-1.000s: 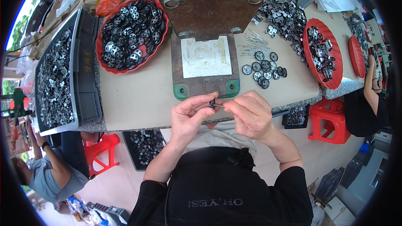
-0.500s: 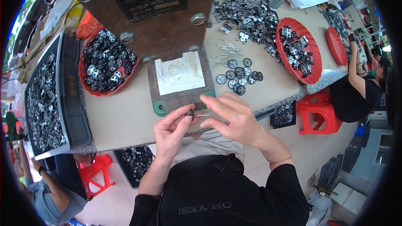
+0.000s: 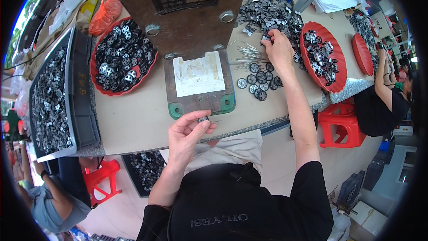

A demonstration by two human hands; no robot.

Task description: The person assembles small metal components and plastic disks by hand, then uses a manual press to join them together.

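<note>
The single view came from a camera worn on the person's head, looking steeply down over their own chest and lap onto the workbench (image 3: 133,116) in front of them. It faced forward and down, so the far side of the bench lay at the top of the frame and the person's black shirt (image 3: 240,209) filled the bottom. The fisheye lens bent the bench edge and darkened the corners into a round rim. The left hand (image 3: 187,136) sat close beneath the lens near the middle; the right hand (image 3: 278,49) reached farther off toward the upper right. Neighbouring workers appeared small at the left and right margins. No second view was there to share any part.
</note>
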